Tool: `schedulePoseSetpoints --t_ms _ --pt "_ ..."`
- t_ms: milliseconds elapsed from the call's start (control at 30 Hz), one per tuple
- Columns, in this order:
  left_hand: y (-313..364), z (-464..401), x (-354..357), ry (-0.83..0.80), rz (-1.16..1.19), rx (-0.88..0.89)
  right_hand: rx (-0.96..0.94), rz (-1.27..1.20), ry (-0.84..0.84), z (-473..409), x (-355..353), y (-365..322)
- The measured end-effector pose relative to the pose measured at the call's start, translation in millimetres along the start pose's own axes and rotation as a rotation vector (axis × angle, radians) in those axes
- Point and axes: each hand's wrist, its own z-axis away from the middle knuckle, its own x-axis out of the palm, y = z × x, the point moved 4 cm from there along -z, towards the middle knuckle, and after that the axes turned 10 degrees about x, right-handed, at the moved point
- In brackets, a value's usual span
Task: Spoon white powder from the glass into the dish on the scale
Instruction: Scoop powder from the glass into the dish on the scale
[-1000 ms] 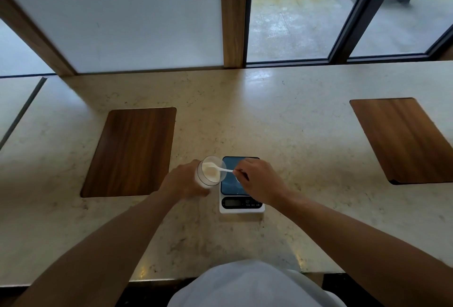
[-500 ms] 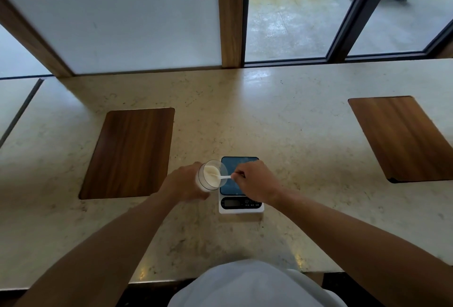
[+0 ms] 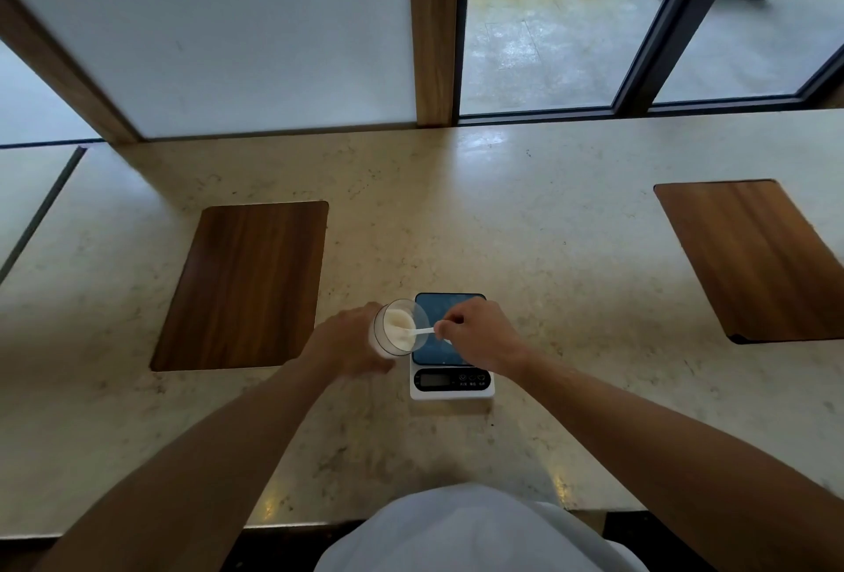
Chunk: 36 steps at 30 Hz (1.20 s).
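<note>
My left hand grips a clear glass with white powder inside, tilted toward the right, just left of the scale. My right hand pinches a small white spoon whose bowl reaches into the glass mouth. The white kitchen scale sits at the counter's front centre, with a blue top and a dark display facing me. My right hand hides most of the scale's top, and I cannot make out a separate dish on it.
The beige stone counter carries two inset wooden boards, one at left and one at far right. A window wall runs along the back edge. My white clothing shows at the bottom.
My right hand has slid a little left and pushed the spoon deeper into the glass. My left hand has kept the glass tilted in nearly the same spot.
</note>
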Motion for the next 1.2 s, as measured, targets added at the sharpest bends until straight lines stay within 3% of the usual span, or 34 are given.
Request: schedulePoseSetpoints --t_ms 533,1200 --pt "2.9 -3.5 1.1 0.025 0.04 0.006 0.051 -0.047 0.003 -12.9 -0.8 10.9" --pt "-6.8 -6.7 7.9 0.096 0.08 -0.075 -0.018 -0.09 0.022 0.4 -29.9 16.0"
